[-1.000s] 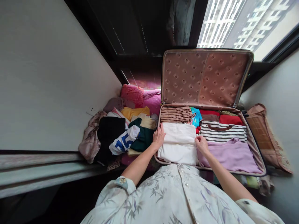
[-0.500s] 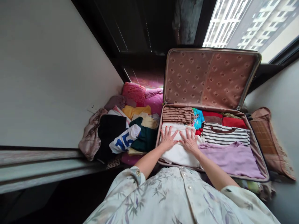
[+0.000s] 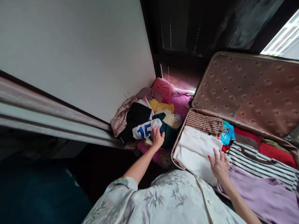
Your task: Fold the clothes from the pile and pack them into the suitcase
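View swung left since half a second ago: suitcase now sits at right, lid open, and the loose clothes pile against the wall is centre frame.

Both my hands were flat on the white folded garment a moment ago. Now only my right hand is there, fingers spread, palm down on its near right edge, next to the lilac garment. White piece lies flat in the near-left corner of the case, brown striped top just behind it. Reads as packed and pressed down.

My left hand has come off it and out of the case, over to the pile. Fingers loosely curled, touching the white jersey with blue 15 where it meets the dark green garment. No closed grip yet as far as I can tell.

Judgement: one item done, I'm reaching for another from the pile.
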`<state>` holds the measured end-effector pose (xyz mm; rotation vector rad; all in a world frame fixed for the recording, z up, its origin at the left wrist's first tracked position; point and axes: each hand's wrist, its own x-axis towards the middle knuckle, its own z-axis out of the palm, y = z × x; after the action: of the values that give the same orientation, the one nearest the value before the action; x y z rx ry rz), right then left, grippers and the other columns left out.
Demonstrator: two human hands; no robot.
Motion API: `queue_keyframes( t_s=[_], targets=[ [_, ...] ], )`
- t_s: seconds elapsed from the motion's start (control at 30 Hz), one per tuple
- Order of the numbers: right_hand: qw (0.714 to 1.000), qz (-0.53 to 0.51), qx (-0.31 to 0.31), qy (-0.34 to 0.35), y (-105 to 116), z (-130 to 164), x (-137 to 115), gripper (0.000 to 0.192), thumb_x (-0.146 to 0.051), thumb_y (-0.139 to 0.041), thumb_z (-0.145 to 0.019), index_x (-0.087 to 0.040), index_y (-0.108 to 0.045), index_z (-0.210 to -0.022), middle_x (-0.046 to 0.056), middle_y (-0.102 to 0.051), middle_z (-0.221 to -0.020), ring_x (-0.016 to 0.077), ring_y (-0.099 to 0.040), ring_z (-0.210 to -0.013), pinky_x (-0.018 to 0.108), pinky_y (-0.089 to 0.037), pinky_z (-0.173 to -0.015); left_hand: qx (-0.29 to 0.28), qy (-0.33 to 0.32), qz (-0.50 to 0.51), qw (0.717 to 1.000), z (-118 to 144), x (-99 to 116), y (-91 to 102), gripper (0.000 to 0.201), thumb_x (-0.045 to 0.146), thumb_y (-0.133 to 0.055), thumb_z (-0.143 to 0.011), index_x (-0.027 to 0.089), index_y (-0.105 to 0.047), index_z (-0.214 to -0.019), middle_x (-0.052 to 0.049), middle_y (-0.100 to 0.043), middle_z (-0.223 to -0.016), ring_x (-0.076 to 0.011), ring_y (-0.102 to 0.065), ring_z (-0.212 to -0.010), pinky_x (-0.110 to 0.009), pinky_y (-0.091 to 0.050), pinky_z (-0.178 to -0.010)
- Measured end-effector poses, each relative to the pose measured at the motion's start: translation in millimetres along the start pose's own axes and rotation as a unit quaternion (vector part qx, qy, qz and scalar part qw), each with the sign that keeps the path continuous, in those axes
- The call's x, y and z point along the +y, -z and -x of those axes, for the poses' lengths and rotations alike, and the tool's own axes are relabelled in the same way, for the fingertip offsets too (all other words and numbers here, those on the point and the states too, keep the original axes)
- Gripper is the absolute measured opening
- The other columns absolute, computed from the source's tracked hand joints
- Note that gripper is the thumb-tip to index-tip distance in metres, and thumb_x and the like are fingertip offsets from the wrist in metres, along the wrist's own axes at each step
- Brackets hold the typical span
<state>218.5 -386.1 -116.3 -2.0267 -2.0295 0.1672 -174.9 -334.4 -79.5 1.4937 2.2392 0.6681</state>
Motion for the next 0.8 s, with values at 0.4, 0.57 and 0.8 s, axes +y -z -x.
queue_keyframes(
  t_s=[0.4,0.57,0.8],
  targets=[
    [0.985,-0.144,-0.016,0.097,6,-29,-53,0.052,-0.049,-0.042,-0.096,-0.019,-0.059,-0.135,0.021,-0.057,-0.134,0.0371,-0.052,-0.126,0.058,-0.046,-0.103,0.069,0.201,0.205,0.955,-78,-58,60.6,0.024,0.029,-0.067,-0.087,0.015,-0.070,-0.107,-0.015,-0.073,-0.115,-0.0264,-0.063,-0.120,-0.031,-0.047,-0.098],
    [0.964,-0.253,-0.045,0.065,27,-29,-78,0.053,-0.057,-0.047,-0.094,-0.023,-0.060,-0.133,0.017,-0.059,-0.130,0.0311,-0.062,-0.114,0.050,-0.055,-0.093,0.077,0.109,0.523,0.842,-77,-59,117.8,0.044,0.050,-0.069,-0.084,0.020,-0.070,-0.116,-0.009,-0.076,-0.107,-0.0217,-0.069,-0.111,-0.033,-0.053,-0.095],
    [0.903,-0.412,-0.100,0.073,86,-48,-130,0.087,-0.068,-0.070,-0.080,-0.028,-0.043,-0.153,0.017,-0.046,-0.153,0.0330,-0.054,-0.131,0.050,-0.054,-0.100,-0.102,0.141,0.665,0.726,-39,7,140.7,0.053,0.054,-0.064,-0.086,0.020,-0.068,-0.127,-0.008,-0.076,-0.114,-0.0325,-0.062,-0.126,-0.047,-0.057,-0.098]
  ],
)
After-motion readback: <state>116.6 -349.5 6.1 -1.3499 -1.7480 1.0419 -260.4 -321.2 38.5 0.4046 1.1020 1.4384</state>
